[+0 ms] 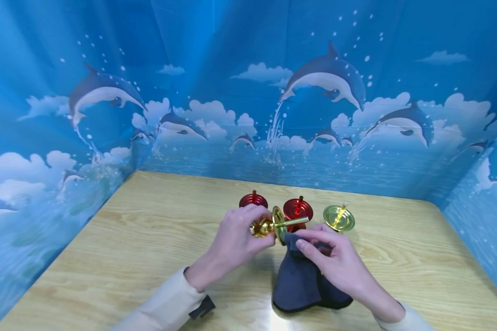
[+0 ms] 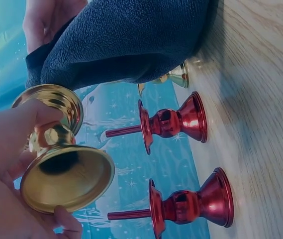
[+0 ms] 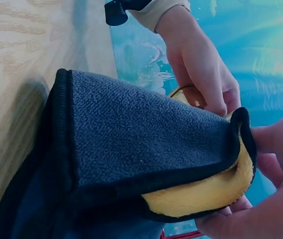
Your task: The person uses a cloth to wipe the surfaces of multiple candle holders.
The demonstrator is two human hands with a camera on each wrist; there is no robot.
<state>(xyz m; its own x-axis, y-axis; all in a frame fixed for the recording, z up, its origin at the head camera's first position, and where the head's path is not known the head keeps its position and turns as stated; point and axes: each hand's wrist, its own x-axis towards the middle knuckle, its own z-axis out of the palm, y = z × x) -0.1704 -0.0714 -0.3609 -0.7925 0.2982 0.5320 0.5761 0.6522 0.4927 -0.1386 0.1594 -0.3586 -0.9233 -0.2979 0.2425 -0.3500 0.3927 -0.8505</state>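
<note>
My left hand (image 1: 238,234) grips a shiny gold candlestick (image 1: 293,223) by its middle, tipped on its side above the table with its thin rod pointing right. In the left wrist view the hollow base of this gold candlestick (image 2: 74,177) faces the camera. My right hand (image 1: 341,259) pinches the top of a dark blue-grey cloth (image 1: 298,282) at the rim of the candlestick's plate. The cloth hangs down to the tabletop. Seen from the right wrist, the cloth (image 3: 141,129) has a yellow underside (image 3: 196,199) showing along its folded edge.
Two red candlesticks, one at the left (image 1: 253,199) and one in the middle (image 1: 295,210), stand upright behind my hands. A second gold candlestick (image 1: 338,219) is to their right. The wooden table (image 1: 157,216) ends at a blue dolphin-print curtain (image 1: 215,92).
</note>
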